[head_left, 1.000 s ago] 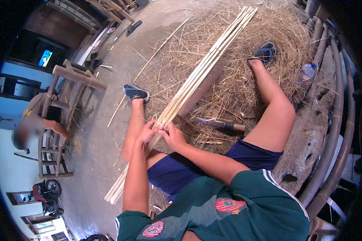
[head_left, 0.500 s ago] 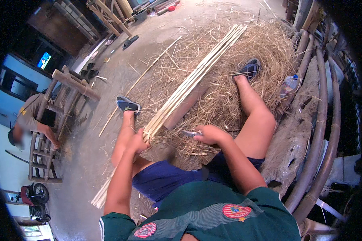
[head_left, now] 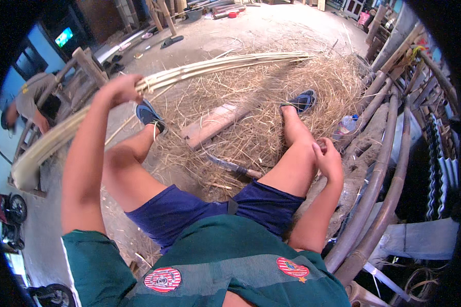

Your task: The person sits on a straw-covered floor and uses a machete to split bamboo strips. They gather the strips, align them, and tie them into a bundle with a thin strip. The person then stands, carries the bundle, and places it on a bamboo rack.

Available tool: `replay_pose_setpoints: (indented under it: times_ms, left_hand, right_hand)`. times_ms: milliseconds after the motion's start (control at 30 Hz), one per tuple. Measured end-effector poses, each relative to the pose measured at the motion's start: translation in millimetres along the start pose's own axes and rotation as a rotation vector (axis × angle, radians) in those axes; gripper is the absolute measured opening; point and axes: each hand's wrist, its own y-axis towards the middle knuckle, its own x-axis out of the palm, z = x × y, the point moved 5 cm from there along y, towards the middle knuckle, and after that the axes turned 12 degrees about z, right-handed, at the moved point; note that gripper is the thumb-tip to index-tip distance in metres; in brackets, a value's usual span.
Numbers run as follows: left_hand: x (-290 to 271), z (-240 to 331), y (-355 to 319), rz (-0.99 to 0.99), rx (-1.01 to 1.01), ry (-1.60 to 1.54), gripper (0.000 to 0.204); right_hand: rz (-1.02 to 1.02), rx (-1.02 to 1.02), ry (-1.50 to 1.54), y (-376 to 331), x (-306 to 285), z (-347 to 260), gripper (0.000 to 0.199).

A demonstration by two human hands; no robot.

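A: Start at the far left. Who's there?
B: One co-worker [head_left: 33, 94], bent beside a bamboo frame [head_left: 76, 94]. Up behind them, one lit screen [head_left: 64, 37], too small to read.
A: Next?
B: One bundle of pale strips [head_left: 189, 69]. Its blurred end lies at the lower left; the other reaches over the heap of shavings [head_left: 322, 77]. They overlap, so I can't count the strips.
A: Who has it?
B: The left hand [head_left: 123, 91], raised, fingers wrapped round the bundle.
A: Sandals?
B: Two on the person's feet: the left sandal [head_left: 149, 115] near the bundle, the right sandal [head_left: 301, 101] on the shavings.
A: Between them?
B: One wooden block [head_left: 212, 125] and, just nearer the person, one knife [head_left: 235, 168], both lying down.
A: Any labels?
B: Two red-and-white badges on the green shirt [head_left: 215, 256]: a round badge [head_left: 162, 279], then a shield badge [head_left: 293, 267] with a gold star below. Neither has lettering I can make out.
A: And the right hand [head_left: 329, 159]?
B: Beside the right knee, fingers curled; I can't tell whether they pinch anything.
A: Past that?
B: One clear bottle [head_left: 346, 125], blue-capped.
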Motion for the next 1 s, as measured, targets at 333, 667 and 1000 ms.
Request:
replay_pose_setpoints:
  times_ms: [333,667,1000]
  left_hand:
    - [104.7,-70.9,12.9,-0.346,-0.128,-0.137,0.051]
    - [138.5,-126.9,20.2,-0.457,-0.255,-0.192,0.03]
    - [145.3,-129.6,15.6,-0.57,-0.276,-0.24,0.03]
  right_hand:
    - [-0.005,0.115,-0.281,-48.3,-46.1,63.8,0.041]
    - [-0.052,0.242,-0.443,-52.8,-64.6,87.8,0.037]
    - [0.052,-0.073,-0.381,12.8,-26.6,58.9,0.034]
